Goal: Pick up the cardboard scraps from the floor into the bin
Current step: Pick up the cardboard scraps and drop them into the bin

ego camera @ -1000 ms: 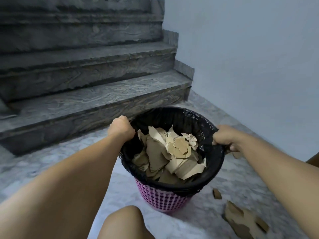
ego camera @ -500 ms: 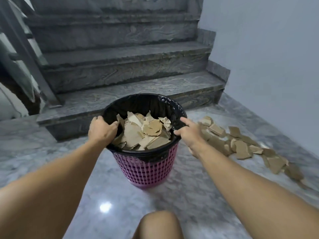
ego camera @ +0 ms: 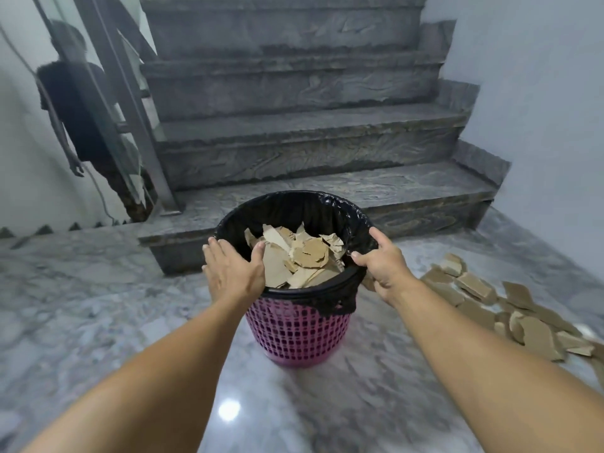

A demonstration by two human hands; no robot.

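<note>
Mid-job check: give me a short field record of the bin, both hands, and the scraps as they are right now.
bin: pink mesh bin with black liner, upright on the marble floor before the stairs
bin contents: cardboard scraps in the bin, piled close to the rim
left hand: fingers fairly straight, resting over the left rim
right hand: on the right rim, thumb on the liner edge
scraps on the floor: many pieces right of the bin, not yet picked up
background: a person behind the railing
</note>
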